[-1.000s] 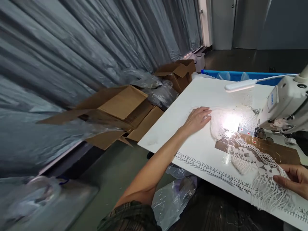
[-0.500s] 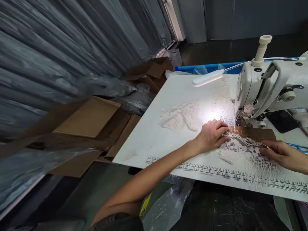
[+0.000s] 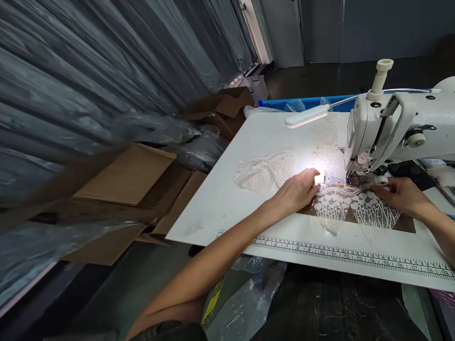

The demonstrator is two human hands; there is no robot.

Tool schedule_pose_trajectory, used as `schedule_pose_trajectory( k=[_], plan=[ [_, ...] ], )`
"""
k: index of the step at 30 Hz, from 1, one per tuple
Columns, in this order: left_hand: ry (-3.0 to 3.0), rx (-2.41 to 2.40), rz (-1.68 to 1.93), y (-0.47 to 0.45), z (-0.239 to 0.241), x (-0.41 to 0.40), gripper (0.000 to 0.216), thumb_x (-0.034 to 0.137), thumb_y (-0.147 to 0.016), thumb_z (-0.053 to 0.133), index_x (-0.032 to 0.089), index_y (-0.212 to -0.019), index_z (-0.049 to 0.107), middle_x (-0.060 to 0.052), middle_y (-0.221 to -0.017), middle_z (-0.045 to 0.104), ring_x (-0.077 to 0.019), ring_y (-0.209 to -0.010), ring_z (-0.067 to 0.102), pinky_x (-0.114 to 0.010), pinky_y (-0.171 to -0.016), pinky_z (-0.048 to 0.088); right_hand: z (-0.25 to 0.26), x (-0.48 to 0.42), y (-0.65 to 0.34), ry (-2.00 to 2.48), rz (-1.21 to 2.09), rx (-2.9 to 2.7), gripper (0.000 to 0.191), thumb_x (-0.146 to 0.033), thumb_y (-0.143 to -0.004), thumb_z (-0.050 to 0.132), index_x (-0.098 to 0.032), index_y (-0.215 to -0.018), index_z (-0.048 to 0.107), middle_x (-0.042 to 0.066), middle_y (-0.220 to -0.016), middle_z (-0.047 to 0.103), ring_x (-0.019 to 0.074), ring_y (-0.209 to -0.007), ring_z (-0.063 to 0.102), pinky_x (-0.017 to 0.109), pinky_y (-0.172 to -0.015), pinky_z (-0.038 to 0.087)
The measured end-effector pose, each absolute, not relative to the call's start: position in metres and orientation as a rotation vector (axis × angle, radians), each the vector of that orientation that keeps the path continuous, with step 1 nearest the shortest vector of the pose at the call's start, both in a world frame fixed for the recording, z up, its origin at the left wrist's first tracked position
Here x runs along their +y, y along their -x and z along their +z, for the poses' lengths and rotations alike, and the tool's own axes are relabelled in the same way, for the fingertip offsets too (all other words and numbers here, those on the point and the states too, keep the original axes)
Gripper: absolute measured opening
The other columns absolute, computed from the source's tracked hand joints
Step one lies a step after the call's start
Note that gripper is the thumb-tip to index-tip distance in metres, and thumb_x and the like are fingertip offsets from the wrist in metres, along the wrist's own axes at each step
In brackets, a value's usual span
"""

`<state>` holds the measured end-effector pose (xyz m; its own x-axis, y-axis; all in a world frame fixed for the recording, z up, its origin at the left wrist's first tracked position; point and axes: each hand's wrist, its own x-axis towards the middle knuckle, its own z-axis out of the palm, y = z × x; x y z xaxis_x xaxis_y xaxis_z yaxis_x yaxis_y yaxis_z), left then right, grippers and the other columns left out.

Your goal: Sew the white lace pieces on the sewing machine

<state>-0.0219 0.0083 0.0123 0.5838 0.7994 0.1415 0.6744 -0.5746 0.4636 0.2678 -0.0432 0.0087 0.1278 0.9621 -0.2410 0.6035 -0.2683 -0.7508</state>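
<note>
White fringed lace trim [image 3: 359, 202] lies over a brown strip [image 3: 405, 223] at the front of the sewing machine [image 3: 377, 128], its scalloped edge up by the presser foot [image 3: 351, 179]. My left hand [image 3: 300, 189] rests at the left end of the lace, thumb and fingers closed around its edge. On the right, my right hand [image 3: 401, 195] pinches the upper edge of the lace close to the needle area. More lace [image 3: 329, 158] spreads out behind the foot. A separate crumpled lace piece [image 3: 265, 170] lies left of it on the white table [image 3: 213, 208].
A lit lamp bar [image 3: 307, 116] hangs over the table from a flexible arm. A printed ruler [image 3: 334, 253] runs along the front edge. Open cardboard boxes [image 3: 128, 173] and plastic wrapping [image 3: 202, 147] stand to the left. A dark flat object [image 3: 408, 173] lies behind my right hand.
My right hand has moved up and left toward the needle, bringing the lace edge up to the foot. The brown strip now shows beneath the lace. My left hand has shifted slightly left.
</note>
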Motion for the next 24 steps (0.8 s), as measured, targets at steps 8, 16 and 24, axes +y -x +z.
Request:
schedule_pose_trajectory(
  k=[8, 16, 24],
  plan=[
    [-2.91, 0.35, 0.63, 0.008, -0.013, 0.012, 0.024, 0.023, -0.104, 0.044, 0.014, -0.113, 0.065, -0.013, -0.114, 0.071, -0.02, -0.096, 0.068, -0.034, -0.075, 0.055, 0.013, -0.05, -0.268, 1.988, 0.916, -1.561, 0.034, -0.053, -0.069, 0.075, -0.026, -0.058, 0.058, -0.003, -0.047, 0.047, 0.0143, -0.047, 0.042, 0.028, -0.043, 0.027],
    [-2.714, 0.322, 0.637, 0.011, -0.012, 0.005, 0.034, 0.047, -0.096, 0.057, 0.016, -0.103, 0.068, -0.013, -0.111, 0.072, -0.0246, -0.098, 0.068, -0.042, -0.084, 0.054, 0.014, -0.065, -0.239, 1.681, 1.332, -1.112, 0.043, -0.053, -0.056, 0.087, -0.021, -0.082, 0.074, 0.003, -0.072, 0.072, 0.0169, -0.061, 0.062, 0.029, -0.052, 0.049],
    [-1.878, 0.843, 0.459, 0.022, 0.012, -0.006, 0.079, 0.066, -0.078, 0.069, 0.011, -0.128, 0.046, -0.008, -0.093, 0.065, -0.0162, -0.069, 0.061, -0.028, -0.056, 0.048, 0.006, -0.062, -0.201, 1.432, 1.458, -1.187, 0.059, -0.065, -0.067, 0.08, -0.019, -0.104, 0.075, 0.006, -0.082, 0.074, 0.0192, -0.07, 0.069, 0.035, -0.066, 0.06]
  ],
)
